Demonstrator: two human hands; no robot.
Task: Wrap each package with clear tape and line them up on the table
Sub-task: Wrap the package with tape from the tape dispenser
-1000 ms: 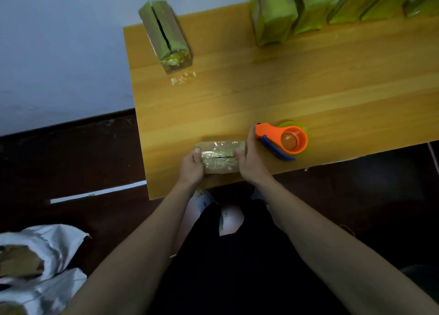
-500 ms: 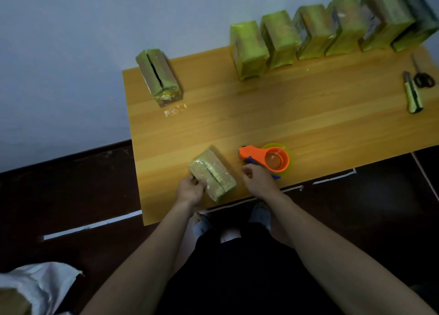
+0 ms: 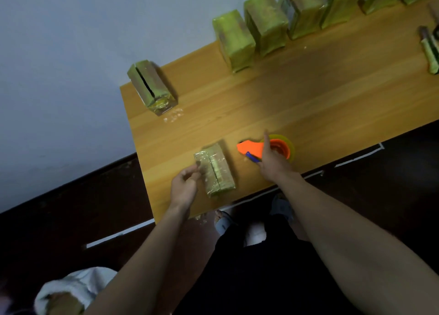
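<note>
Wooden table (image 3: 308,96) carries a taped package (image 3: 215,169) near its six o'clock edge. Left hand (image 3: 184,186) touches its nine o'clock side, fingers loosely curled. At three o'clock, right hand (image 3: 273,160) lies across the tape dispenser (image 3: 268,149), grip unclear. Wrapping seems to continue; next comes pulling fresh tape.

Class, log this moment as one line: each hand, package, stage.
left hand: touching tape-wrapped green package | right hand: on orange tape dispenser | stage: taping
</note>
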